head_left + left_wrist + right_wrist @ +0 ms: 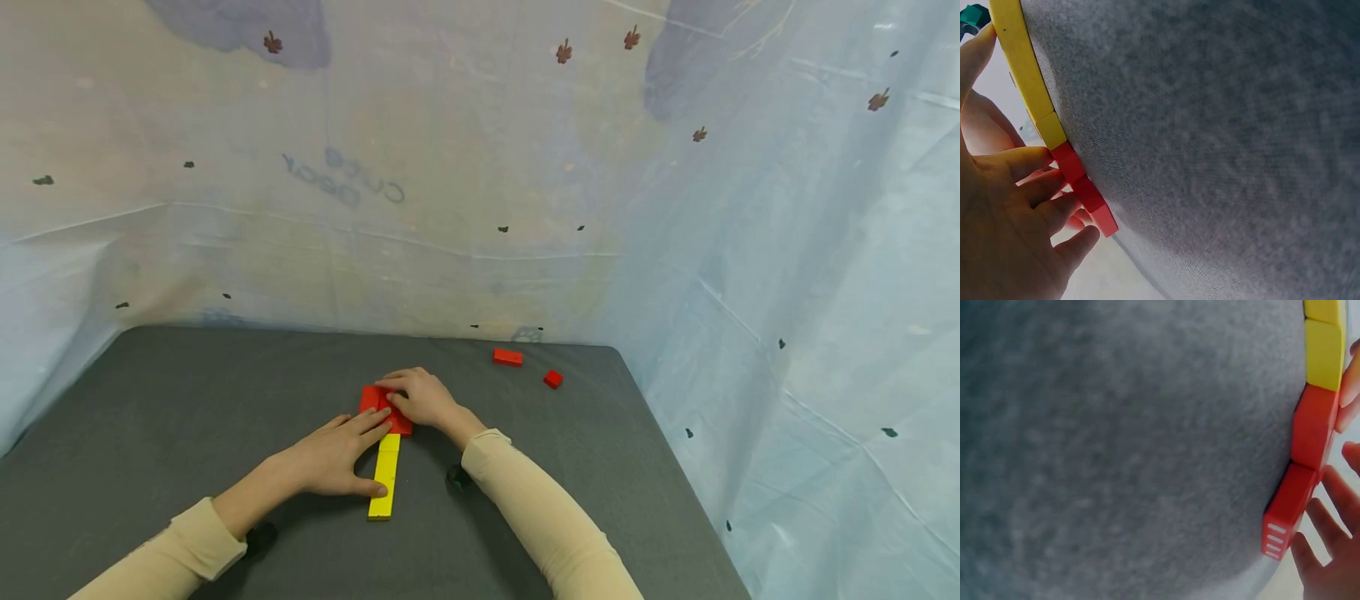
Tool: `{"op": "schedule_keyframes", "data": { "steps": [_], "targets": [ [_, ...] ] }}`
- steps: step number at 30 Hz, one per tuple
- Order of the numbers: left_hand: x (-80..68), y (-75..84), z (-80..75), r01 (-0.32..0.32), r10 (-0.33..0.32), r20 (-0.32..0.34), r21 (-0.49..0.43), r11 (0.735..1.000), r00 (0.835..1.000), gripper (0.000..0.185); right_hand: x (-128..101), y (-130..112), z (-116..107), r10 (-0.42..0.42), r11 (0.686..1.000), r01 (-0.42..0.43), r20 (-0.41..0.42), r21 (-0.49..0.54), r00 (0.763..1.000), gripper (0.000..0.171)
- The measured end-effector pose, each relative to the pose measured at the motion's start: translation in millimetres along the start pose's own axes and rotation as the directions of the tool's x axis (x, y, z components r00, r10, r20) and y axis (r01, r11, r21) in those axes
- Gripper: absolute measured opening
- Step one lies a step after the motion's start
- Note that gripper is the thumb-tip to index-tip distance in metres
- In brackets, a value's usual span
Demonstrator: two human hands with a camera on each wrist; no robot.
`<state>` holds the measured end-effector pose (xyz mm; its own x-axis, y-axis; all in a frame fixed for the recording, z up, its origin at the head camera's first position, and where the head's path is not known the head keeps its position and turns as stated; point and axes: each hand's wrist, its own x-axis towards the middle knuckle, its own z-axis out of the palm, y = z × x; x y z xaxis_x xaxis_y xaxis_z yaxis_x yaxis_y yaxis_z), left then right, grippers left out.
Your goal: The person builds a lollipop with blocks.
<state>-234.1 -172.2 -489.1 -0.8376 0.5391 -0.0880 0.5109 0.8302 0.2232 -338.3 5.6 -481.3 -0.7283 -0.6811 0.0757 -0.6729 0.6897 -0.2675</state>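
Yellow blocks (386, 477) — a short row laid end to end on the dark table (187, 400). Left hand (330, 458) — fingers straight, resting beside the row, tips on the red blocks (386, 410) (which abut its far end). Right hand (423, 397) — fingers pressed flat atop the reds. Two loose red pieces (507, 357) lie well beyond.

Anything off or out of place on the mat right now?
Nothing damaged or spilled. Two red blocks, and, lie apart near the far right of the mat, away from the red and yellow blocks under the left hand and right hand.
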Motion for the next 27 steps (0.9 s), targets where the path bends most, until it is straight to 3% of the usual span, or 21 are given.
{"op": "schedule_keyframes", "data": {
  "steps": [5,27],
  "targets": [
    [0.5,-0.2,0.2,-0.005,0.005,0.004,0.007,1.000,1.000,0.108,1.9,-2.8,0.4,-0.030,0.999,0.032,0.061,-0.033,0.998,0.037],
    [-0.5,-1.0,-0.9,-0.027,0.027,-0.007,-0.010,1.000,1.000,0.107,1.2,-3.7,2.4,0.015,1.000,-0.016,0.067,0.015,0.998,0.036]
  ]
}}
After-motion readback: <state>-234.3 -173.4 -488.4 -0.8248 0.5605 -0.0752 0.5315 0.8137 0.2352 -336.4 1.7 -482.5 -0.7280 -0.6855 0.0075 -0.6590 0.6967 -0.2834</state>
